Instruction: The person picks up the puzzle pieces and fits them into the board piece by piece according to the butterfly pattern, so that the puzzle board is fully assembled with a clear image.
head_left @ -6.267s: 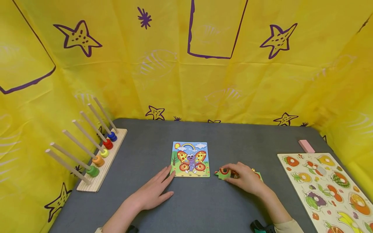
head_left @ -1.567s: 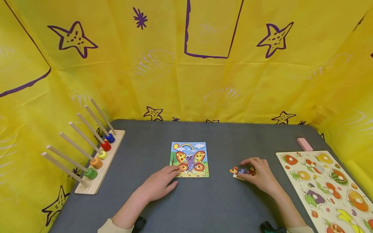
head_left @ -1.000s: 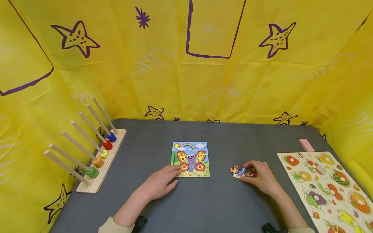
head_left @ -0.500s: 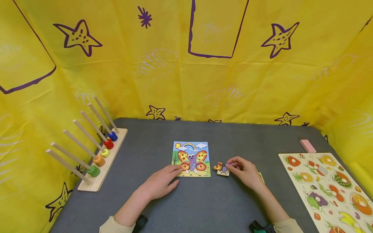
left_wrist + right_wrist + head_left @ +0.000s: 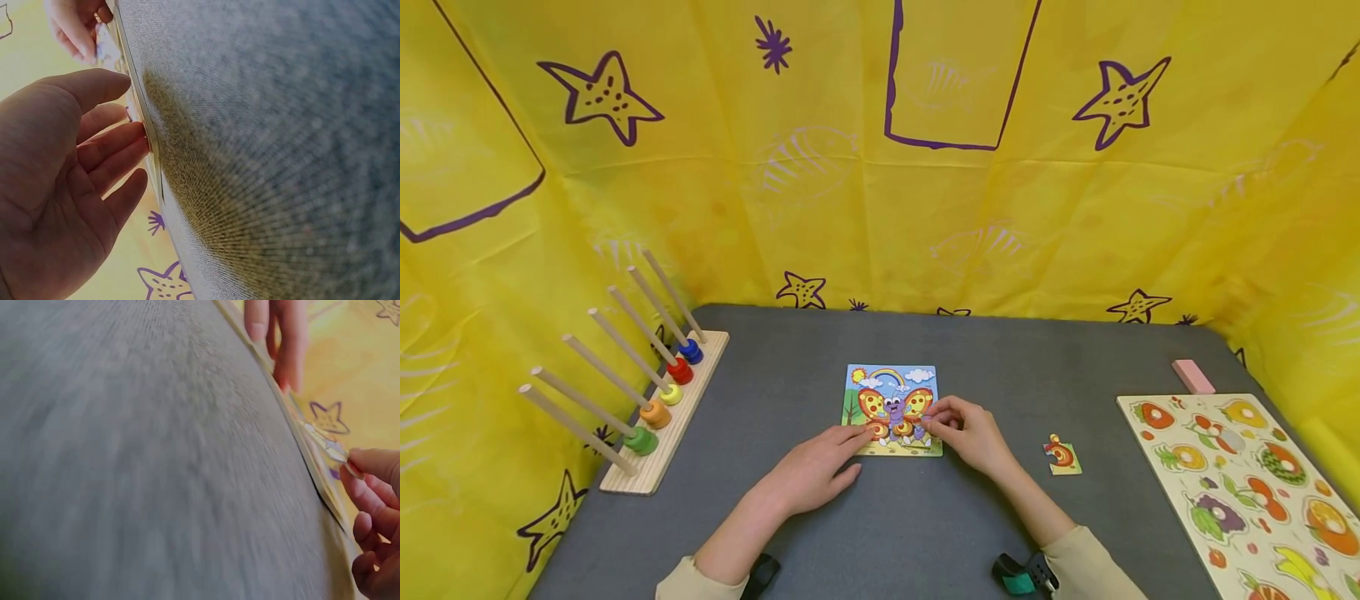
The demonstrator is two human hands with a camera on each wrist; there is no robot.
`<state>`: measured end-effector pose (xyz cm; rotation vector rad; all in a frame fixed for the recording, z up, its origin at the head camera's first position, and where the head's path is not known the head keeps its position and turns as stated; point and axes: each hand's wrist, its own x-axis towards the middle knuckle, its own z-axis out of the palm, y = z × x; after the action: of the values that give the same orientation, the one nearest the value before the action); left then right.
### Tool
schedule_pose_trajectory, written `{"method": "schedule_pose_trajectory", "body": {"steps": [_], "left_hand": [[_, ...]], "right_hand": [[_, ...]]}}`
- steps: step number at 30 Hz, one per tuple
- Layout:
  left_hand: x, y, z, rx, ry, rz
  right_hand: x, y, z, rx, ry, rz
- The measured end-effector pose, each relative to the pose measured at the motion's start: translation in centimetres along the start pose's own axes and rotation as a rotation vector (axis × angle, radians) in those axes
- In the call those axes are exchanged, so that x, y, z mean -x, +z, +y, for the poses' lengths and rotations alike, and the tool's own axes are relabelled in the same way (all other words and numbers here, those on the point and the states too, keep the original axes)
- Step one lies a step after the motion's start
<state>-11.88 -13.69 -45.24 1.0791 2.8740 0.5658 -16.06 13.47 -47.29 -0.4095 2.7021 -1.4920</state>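
Observation:
A square butterfly puzzle board (image 5: 891,379) lies on the dark table, with a rainbow and sun along its top. My left hand (image 5: 812,468) rests relaxed at the board's lower left corner, fingertips on its edge; the left wrist view shows those fingers (image 5: 119,147) loosely bent along the rim. Thumb and forefinger of my right hand (image 5: 973,433) pinch a jigsaw piece (image 5: 328,445), held slightly tilted over the board's lower right part. Another jigsaw piece (image 5: 1063,457), green with an orange-red swirl, lies on the table to the right of that hand.
On the left stands a wooden peg rack (image 5: 658,429) with coloured rings on several of its rods. A fruit puzzle board (image 5: 1232,492) lies at the right, with a pink block (image 5: 1193,377) behind it. A yellow curtain (image 5: 880,217) encloses the table's back and sides.
My right hand has picked up a jigsaw piece at the right and carried it left over the butterfly board. One piece stays behind on the table. My left hand has barely shifted.

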Motion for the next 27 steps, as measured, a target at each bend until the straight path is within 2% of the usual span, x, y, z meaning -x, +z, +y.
{"method": "schedule_pose_trajectory", "body": {"steps": [10, 15, 21, 27], "left_hand": [[0.1, 0.2, -0.3, -0.037, 0.034, 0.013], [0.0, 0.2, -0.3, -0.048, 0.036, 0.006], [0.0, 0.2, -0.3, -0.057, 0.037, 0.002], [0.0, 0.2, -0.4, -0.057, 0.037, -0.002]], "right_hand": [[-1.6, 2.3, -1.2, 0.080, -0.037, -0.028], [-1.8, 2.9, -1.3, 0.127, -0.104, -0.001], [-1.6, 3.2, -1.6, 0.164, -0.113, 0.035], [-1.6, 3.3, -1.3, 0.175, -0.231, 0.069]]}}
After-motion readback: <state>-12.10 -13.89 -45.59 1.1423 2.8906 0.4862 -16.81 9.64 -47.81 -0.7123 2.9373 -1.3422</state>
